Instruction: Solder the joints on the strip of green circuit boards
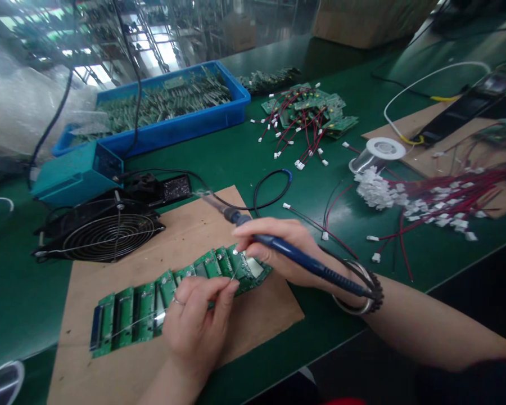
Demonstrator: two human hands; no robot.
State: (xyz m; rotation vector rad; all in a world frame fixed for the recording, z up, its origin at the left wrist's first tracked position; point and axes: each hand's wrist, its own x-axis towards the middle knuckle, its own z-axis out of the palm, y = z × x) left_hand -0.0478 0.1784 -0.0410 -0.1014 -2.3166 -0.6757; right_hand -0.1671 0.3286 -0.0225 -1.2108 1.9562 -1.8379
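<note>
While the right hand [278,247] clenches a blue soldering iron [295,254] like a pen, its tip raised off the work and aimed toward a black fan [105,230], the left hand [198,323] pinches thin solder wire [234,274] just above a green circuit board strip [130,315]. That strip lies on a cardboard sheet [109,365], which seems to shield the green surface [236,157]. Each grip is closed on its tool. Further off sit a blue tray of boards [185,121], a solder spool [379,152] and red leads with white plugs [425,197]; nothing blocks the strip
</note>
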